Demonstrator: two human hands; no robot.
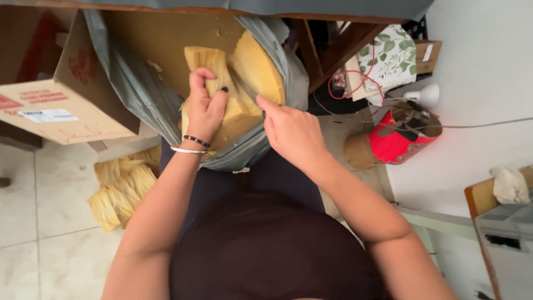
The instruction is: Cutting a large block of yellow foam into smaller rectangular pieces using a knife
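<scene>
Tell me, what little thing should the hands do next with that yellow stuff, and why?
Probably lift the left hand a little, drawing its gripped yellow fibrous bundle free. That hand is closed on the bundle, which is half out of the grey plastic bag, while the right hand steadies the bag's edge.

Both arms reach fwd toward 12 o'clock, elbows bent. Left hand (204, 108) at approx 11 o'clock, fingers curled tight in a grip, thumb pressed in, bands on wrist. Right hand (291, 132) at 1 o'clock, knuckles up, fingers tucked under, grip hidden.
</scene>
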